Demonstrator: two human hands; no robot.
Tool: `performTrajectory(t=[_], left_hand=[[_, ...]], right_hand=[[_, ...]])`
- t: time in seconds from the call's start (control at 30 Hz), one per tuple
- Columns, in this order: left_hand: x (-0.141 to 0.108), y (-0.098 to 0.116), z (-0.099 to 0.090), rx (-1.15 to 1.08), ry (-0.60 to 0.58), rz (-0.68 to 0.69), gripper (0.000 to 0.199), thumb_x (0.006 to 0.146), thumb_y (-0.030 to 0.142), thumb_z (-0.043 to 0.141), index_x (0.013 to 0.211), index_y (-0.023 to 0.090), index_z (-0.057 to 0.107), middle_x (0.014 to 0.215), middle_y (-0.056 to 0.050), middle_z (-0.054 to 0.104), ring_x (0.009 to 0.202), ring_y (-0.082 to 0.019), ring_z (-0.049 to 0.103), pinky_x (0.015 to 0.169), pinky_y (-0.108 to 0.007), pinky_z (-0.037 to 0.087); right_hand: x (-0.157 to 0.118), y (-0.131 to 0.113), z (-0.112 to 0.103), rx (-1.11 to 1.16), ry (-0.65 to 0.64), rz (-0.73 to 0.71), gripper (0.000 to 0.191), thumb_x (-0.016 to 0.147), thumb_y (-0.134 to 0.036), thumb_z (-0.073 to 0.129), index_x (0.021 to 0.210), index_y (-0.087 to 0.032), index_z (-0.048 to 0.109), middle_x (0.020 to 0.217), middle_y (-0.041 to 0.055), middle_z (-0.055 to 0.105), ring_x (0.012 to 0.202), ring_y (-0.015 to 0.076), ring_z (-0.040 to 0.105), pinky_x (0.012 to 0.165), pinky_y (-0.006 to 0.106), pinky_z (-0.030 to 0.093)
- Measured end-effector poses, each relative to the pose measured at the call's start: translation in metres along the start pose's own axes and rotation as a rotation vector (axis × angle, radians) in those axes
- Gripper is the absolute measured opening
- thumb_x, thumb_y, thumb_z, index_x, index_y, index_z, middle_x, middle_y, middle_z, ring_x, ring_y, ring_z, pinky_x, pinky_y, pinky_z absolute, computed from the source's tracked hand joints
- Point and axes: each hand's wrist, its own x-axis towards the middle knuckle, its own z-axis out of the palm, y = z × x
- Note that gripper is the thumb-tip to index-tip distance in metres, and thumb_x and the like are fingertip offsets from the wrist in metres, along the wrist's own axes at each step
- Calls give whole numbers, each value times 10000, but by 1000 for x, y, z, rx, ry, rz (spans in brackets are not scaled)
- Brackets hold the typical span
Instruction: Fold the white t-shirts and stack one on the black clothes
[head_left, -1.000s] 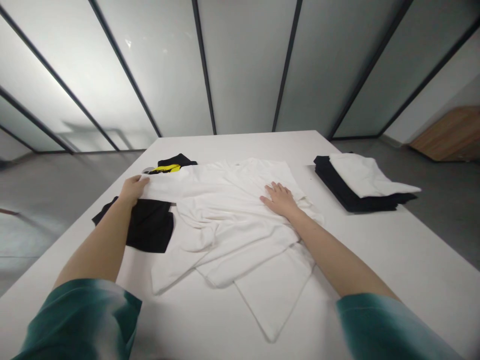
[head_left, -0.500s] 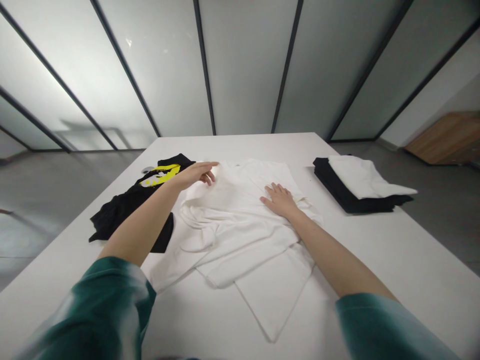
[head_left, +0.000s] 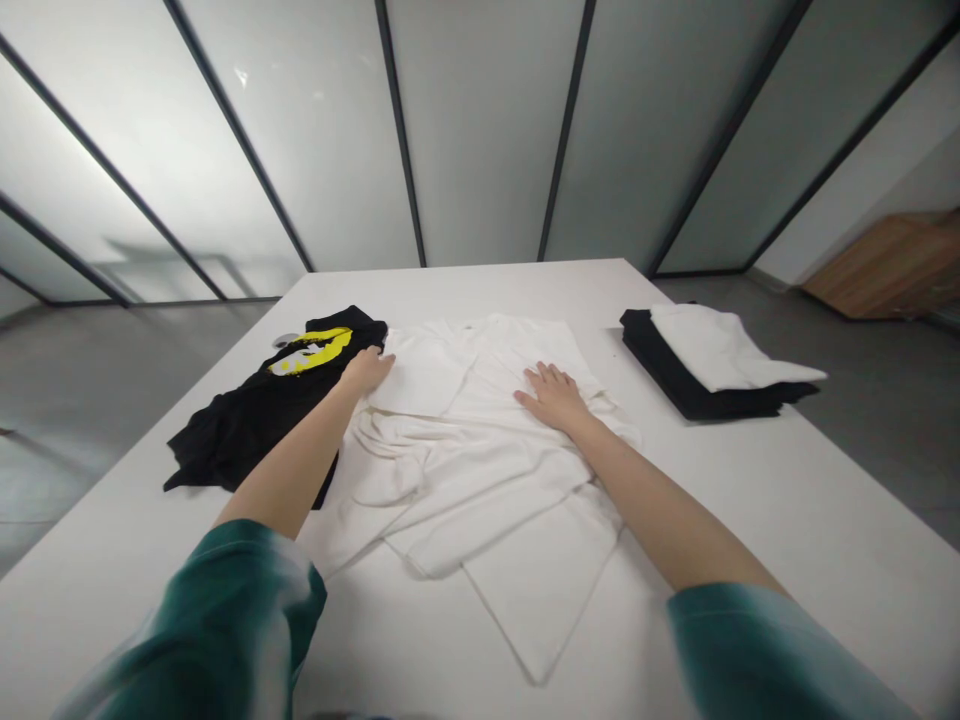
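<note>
- A white garment (head_left: 480,430) lies spread across the middle of a white table (head_left: 840,540), its long axis running roughly away from the person; one pointed corner aims back toward the near edge, a straighter edge faces the far end.
- The cloth is smoother at the far side, rumpled in folds through its middle and left.
- The right hand (head_left: 553,396) rests palm down on the garment's right half, fingers spread wide, gripping nothing.
- The left hand (head_left: 367,370) reaches to the garment's far left edge, fingers close together; whether they pinch the cloth cannot be told.
- Counted on the table: one white garment at center; one black garment (head_left: 240,430) at left, partly behind the left forearm, bearing one yellow-and-pale print (head_left: 334,347); and one stack at right.
- In that stack, one white folded cloth (head_left: 720,345) tops black folded fabric (head_left: 667,375), whose number of pieces is unclear.
</note>
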Motion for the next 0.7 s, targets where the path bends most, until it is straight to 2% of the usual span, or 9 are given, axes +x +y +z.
performTrajectory(t=[0.1, 0.17, 0.23, 0.27, 0.33, 0.43, 0.57, 0.63, 0.7], left_hand=[[-19, -21, -8, -145, -115, 79, 591, 911, 459, 504, 1411, 145, 523, 1447, -168, 567, 1300, -299, 562, 1060, -379, 447], [-38, -38, -12, -194, -173, 195, 763, 774, 501, 672, 1440, 177, 492, 1466, -149, 551, 1255, -292, 591, 1018, -357, 482], [-56, -51, -14, -194, -168, 261, 859, 661, 477, 760, 1427, 187, 503, 1429, -141, 578, 1199, -295, 619, 987, -358, 500], [-64, -55, -13, -174, -137, 266, 824, 660, 460, 752, 1403, 186, 523, 1380, -132, 612, 1156, -287, 636, 973, -358, 505], [-75, -58, -8, -101, -46, 240, 622, 735, 411, 666, 1309, 185, 585, 1241, -106, 680, 1064, -262, 659, 948, -352, 507], [-84, -50, 2, 77, 93, 173, 322, 802, 285, 557, 1105, 209, 638, 1057, -81, 711, 990, -253, 661, 900, -339, 498], [-97, -40, 7, 303, 241, 119, 213, 840, 217, 500, 1021, 222, 611, 1069, -111, 689, 974, -276, 671, 785, -340, 484], [-103, -39, 2, 390, 224, 117, 188, 869, 231, 478, 993, 219, 618, 1072, -128, 694, 954, -294, 679, 748, -353, 475], [-106, -41, -7, 445, 113, 126, 141, 862, 277, 514, 909, 224, 636, 992, -126, 712, 930, -313, 683, 735, -361, 470]], right_hand=[[1, 1, 3, 0, 5, -3, 673, 1003, -564, 352, 1561, -188, 374, 1646, 153, 293, 1506, 335, 268, 1193, 499, 246], [2, 1, 3, 1, 5, -8, 673, 1002, -564, 346, 1558, -187, 381, 1645, 150, 297, 1504, 337, 270, 1192, 497, 247], [2, 2, 4, 6, 5, -12, 676, 999, -567, 340, 1553, -183, 387, 1643, 152, 301, 1501, 344, 272, 1191, 501, 248], [3, 2, 4, 9, 6, -11, 678, 997, -570, 339, 1551, -182, 389, 1642, 153, 303, 1499, 349, 272, 1190, 506, 247], [4, 3, 5, 15, 10, -10, 682, 992, -575, 338, 1551, -186, 389, 1639, 152, 309, 1497, 357, 270, 1189, 521, 241], [6, 4, 7, 15, 18, -9, 680, 989, -576, 339, 1550, -196, 390, 1640, 145, 312, 1495, 359, 270, 1188, 530, 237], [6, 4, 7, 12, 11, -6, 681, 991, -573, 345, 1554, -193, 385, 1642, 143, 306, 1497, 346, 276, 1188, 508, 246], [5, 4, 6, 16, 9, -11, 678, 993, -569, 349, 1554, -190, 385, 1643, 146, 302, 1498, 346, 275, 1187, 511, 247], [4, 3, 4, 19, 8, -16, 676, 994, -565, 355, 1550, -182, 389, 1642, 156, 301, 1496, 350, 280, 1185, 515, 250]])
